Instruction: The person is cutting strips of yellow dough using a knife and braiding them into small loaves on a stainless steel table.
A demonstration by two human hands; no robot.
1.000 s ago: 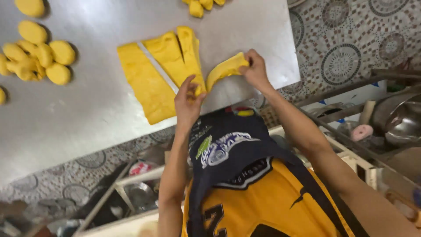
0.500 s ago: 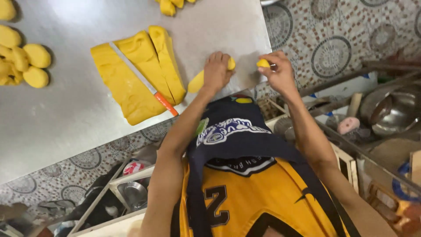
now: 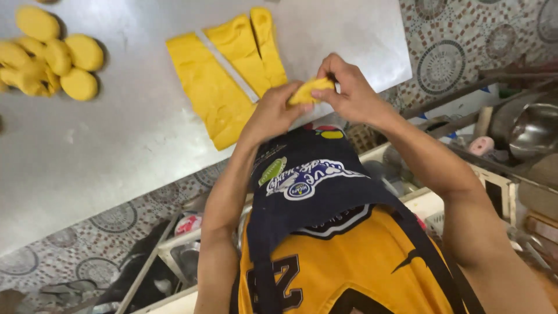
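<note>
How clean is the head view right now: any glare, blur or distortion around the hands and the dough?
Head view: soft, even light, with a dull sheen on the metal table but no hard glare; the left hand, right hand and the yellow dough piece they pinch look slightly soft; the cut dough sheet reads clearly; wide-angle bending shows toward the edges.

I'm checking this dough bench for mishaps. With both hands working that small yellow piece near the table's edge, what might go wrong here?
1. The small yellow dough piece is pinched between the left hand and right hand near the edge of the grey metal table; a slip might drop it to the floor.
2. The long knife lies on the flat yellow dough sheet close to the hands; a careless reach might meet its blade.
</note>
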